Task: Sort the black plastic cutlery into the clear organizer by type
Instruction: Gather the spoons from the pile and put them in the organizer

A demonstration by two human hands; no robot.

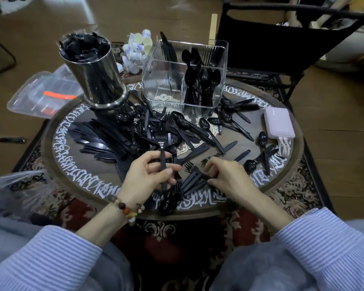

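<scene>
While the left hand [147, 173] grips an upright fork [162, 152], the right hand [225, 175] pinches forks [192, 179] lying on the table [76, 169].

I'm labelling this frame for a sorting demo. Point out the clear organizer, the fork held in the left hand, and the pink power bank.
clear organizer [163, 80]: head view, on its ribbed front wall.
fork [162, 159]: head view, on its handle above the fingers.
left hand [147, 175]: head view, on its back.
pink power bank [278, 124]: head view, on its top face.

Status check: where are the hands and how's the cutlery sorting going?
Left hand gripping a fork. Right hand picking at forks on the table. Spoons in clear organizer; loose pile remains.
</scene>
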